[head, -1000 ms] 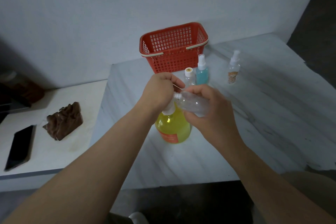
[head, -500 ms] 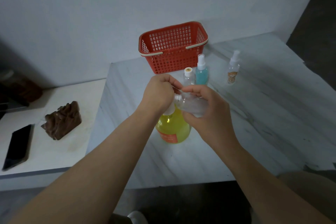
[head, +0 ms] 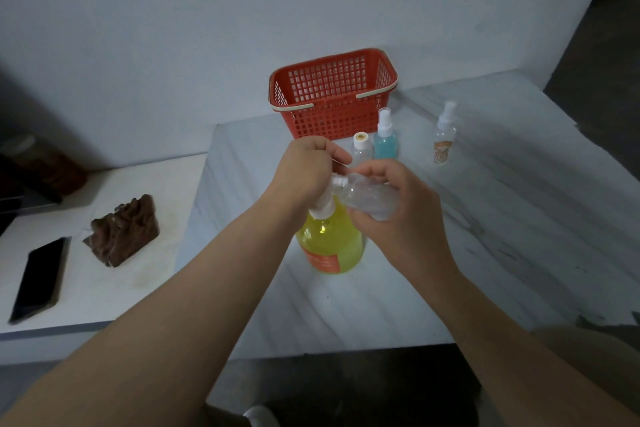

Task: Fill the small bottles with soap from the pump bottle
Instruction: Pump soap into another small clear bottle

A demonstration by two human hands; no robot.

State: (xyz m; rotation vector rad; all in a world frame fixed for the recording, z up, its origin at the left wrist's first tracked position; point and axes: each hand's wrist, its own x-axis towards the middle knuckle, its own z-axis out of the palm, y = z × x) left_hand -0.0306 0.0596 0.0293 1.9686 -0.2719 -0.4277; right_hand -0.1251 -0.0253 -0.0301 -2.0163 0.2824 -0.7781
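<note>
The left hand [head: 306,170] is curled over the pump head of the yellow pump bottle [head: 332,246], which stands mid-bench [head: 502,225]. The right hand [head: 401,218] grips a clear small bottle [head: 367,198] tipped sideways, its mouth at the nozzle. A capped bottle [head: 362,149], a blue spray bottle [head: 385,142] and a clear spray bottle [head: 443,139] stand near the red basket [head: 332,94] at the back edge.

Pump bottle [head: 332,243]: pump head hidden under the left hand [head: 304,170], which curls over it. Label text unreadable.
Small clear bottle [head: 367,198]: base and far side covered by the right hand [head: 405,218] wrapped round it. Mouth meeting spout: cannot tell.
Spray bottle [head: 443,139], 1 o'clock: label print too small.
Dark shapes [head: 34,177], 9 o'clock: blurred, cut by the edge.
</note>
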